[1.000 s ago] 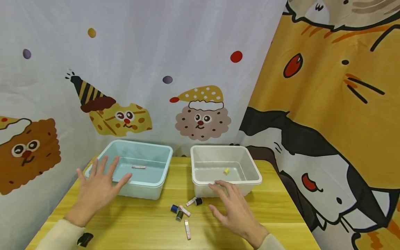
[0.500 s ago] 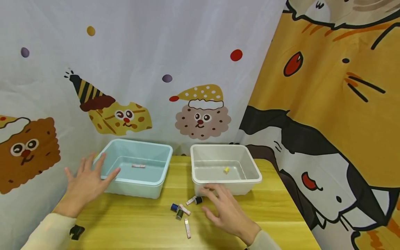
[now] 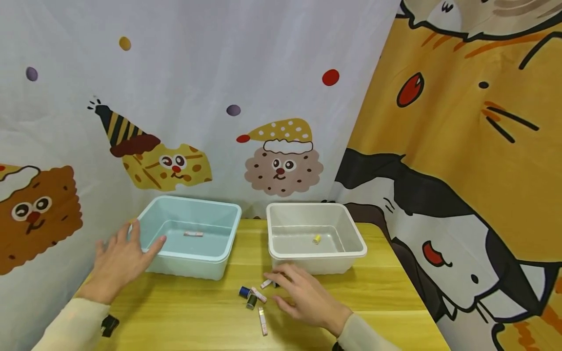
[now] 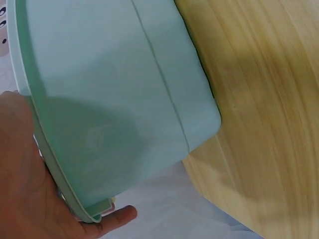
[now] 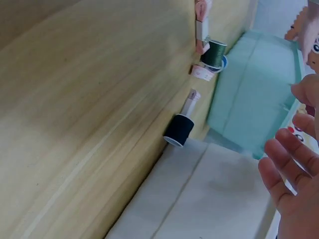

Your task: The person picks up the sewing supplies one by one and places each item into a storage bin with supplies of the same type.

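My left hand (image 3: 117, 265), fingers spread, is at the front left corner of the light blue bin (image 3: 189, 267); in the left wrist view it overlaps the bin's rim (image 4: 47, 144). My right hand (image 3: 307, 298) is empty, its fingers loosely bent, over the table before the white bin (image 3: 313, 264). Its fingers partly hide a black thread spool (image 5: 178, 130) in the head view. A slim pink-and-white strip (image 5: 190, 103) lies against that spool. Left of these are a blue spool (image 3: 244, 292), a dark green spool (image 3: 251, 302) and another strip (image 3: 258, 295). A third strip (image 3: 262, 321) lies nearer me.
Inside the light blue bin lies one pink-and-white strip (image 3: 193, 234). A small yellow spool (image 3: 316, 239) lies in the white bin. Both bins stand at the back of the wooden table (image 3: 197, 317), before a printed curtain (image 3: 189, 73).
My right hand has moved left and slightly toward me, over the black spool. My left hand has drawn left, from over the light blue bin to its corner. The spools and strips stay put.
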